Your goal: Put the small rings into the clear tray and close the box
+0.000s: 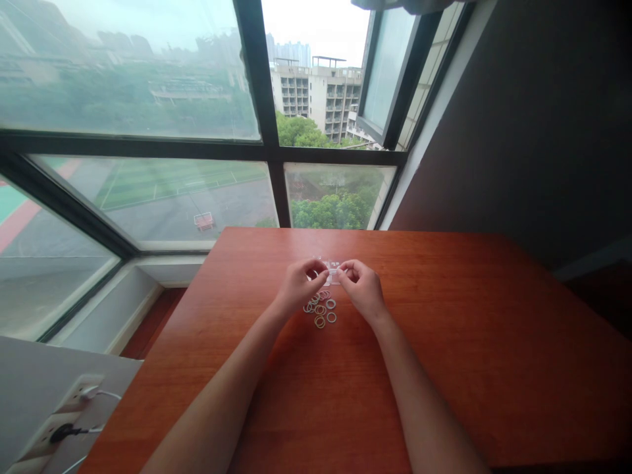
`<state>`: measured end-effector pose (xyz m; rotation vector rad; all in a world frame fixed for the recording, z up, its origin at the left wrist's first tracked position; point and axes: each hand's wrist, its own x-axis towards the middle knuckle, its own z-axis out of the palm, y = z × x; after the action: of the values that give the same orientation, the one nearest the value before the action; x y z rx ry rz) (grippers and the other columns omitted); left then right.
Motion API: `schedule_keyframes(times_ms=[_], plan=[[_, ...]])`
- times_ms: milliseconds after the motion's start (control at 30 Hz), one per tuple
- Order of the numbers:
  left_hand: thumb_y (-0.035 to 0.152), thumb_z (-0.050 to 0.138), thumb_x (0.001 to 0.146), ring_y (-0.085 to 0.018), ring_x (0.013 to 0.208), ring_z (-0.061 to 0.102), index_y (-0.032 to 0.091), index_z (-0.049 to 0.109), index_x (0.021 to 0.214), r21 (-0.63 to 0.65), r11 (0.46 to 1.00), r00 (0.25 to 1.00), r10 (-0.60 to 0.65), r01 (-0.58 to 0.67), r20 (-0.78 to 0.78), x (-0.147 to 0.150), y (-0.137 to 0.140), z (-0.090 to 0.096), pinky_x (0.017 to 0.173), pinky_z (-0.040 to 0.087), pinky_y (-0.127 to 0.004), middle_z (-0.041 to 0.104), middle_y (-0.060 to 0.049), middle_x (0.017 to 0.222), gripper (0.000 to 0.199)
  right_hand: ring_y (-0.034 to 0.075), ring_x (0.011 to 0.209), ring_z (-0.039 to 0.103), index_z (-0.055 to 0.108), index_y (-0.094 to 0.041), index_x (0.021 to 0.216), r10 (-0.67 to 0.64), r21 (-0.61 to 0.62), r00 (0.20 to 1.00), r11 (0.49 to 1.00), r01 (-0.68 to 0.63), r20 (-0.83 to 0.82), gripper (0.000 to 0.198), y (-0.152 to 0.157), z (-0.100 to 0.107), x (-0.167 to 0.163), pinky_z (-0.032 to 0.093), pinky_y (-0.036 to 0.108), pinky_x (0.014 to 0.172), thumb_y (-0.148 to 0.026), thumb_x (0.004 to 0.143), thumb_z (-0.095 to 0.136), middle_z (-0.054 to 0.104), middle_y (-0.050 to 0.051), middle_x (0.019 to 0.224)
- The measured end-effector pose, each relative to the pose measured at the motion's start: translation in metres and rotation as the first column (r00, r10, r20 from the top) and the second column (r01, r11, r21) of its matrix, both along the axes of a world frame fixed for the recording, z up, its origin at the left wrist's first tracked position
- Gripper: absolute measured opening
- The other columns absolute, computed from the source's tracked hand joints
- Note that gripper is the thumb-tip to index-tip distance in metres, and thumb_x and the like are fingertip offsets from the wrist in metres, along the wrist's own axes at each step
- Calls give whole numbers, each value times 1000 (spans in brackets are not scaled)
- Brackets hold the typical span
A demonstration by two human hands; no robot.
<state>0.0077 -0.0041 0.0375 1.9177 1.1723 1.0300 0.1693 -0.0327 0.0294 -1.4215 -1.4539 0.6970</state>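
Observation:
My left hand (300, 284) and my right hand (364, 287) face each other above the middle of the table, thumb and forefinger of each pinched together. Something small and pale seems to be between the fingertips, too small to name. Just behind the fingers is a clear plastic piece (336, 278), partly hidden by both hands; I cannot tell whether the fingers touch it. Nearer to me, below the hands, lie several small rings like hair ties, among them a pale one (331, 317), a tan one (320, 322) and a few pinkish ones (324, 294).
The reddish-brown wooden table (474, 342) reaches to a dark-framed window (276, 155) at the back. One window pane (390, 72) stands open. A dark wall (533, 131) rises on the right. Plugs with cables sit in a wall socket (62, 421) at lower left.

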Motion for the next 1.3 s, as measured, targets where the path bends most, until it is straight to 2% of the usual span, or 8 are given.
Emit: schedule_keyframes(times_ms=[200, 467, 833, 1033, 1300], plan=[[29, 58, 78, -11, 58, 54, 14, 66, 76, 32, 999, 999, 35, -34, -24, -7, 4, -4, 52, 42, -21, 63, -2, 65, 17, 12, 52, 47, 63, -17, 80, -12, -8, 1000, 1000, 12, -15, 23, 2, -2, 1, 37, 22, 53, -39, 78, 56, 53, -3, 57], [38, 59, 78, -14, 61, 59, 16, 66, 76, 36, 945, 945, 326, -325, -33, -30, 20, -14, 57, 45, -23, 68, -3, 72, 23, 11, 51, 45, 62, -18, 77, 27, -15, 1000, 1000, -27, 15, 19, 2, -1, 0, 35, 22, 53, -36, 78, 56, 50, -4, 54], [36, 59, 77, -15, 63, 61, 17, 68, 79, 21, 944, 941, 329, -329, -79, -32, 22, -18, 59, 46, -24, 70, -4, 76, 21, 11, 54, 50, 65, -19, 77, 145, -72, 982, 988, -137, 120, 14, 0, -2, 0, 36, 21, 55, -29, 77, 56, 56, -3, 57], [35, 58, 78, -15, 63, 61, 16, 67, 80, 25, 949, 946, 316, -315, -74, -31, 21, -16, 60, 46, -24, 69, -4, 77, 22, 10, 58, 54, 69, -20, 76, 342, -200, 888, 935, -292, 307, 12, -8, 3, 1, 34, 20, 54, -26, 77, 58, 63, -2, 62], [34, 57, 79, -14, 65, 61, 16, 67, 81, 32, 954, 953, 299, -298, -43, -31, 19, -14, 61, 46, -24, 69, -3, 78, 21, 15, 74, 62, 72, -27, 84, 383, -291, 715, 922, -255, 585, 17, -17, 6, -10, 34, 23, 60, -27, 79, 55, 71, 0, 81]])
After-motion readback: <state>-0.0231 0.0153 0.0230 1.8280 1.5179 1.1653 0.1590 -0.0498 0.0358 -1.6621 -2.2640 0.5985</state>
